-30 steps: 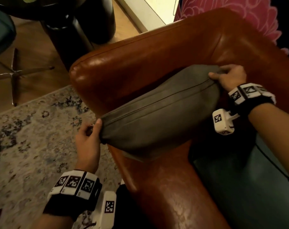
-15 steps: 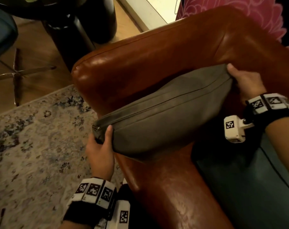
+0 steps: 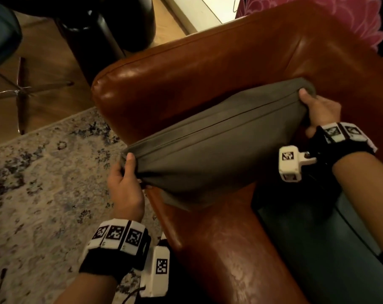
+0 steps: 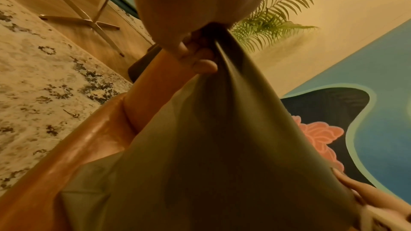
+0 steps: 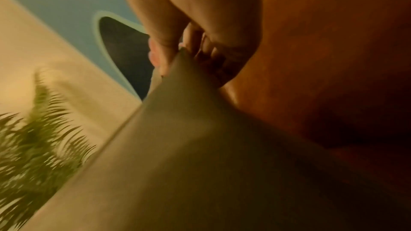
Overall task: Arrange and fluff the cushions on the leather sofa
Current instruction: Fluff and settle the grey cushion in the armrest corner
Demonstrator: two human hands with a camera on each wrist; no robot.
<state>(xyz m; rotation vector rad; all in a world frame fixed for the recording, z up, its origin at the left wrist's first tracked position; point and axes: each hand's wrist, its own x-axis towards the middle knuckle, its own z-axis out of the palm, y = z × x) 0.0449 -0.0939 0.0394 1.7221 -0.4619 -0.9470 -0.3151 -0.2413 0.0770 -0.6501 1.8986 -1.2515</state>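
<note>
Cushion: lying lengthwise along sofa arm.
Left hand: pinching near corner.
Right hand: clamping far corner.

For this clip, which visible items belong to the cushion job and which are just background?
In the job:
grey cushion, gripped at its ends by left hand and right hand
leather sofa

Background:
patterned rug
metal chair base
potted palm
</note>
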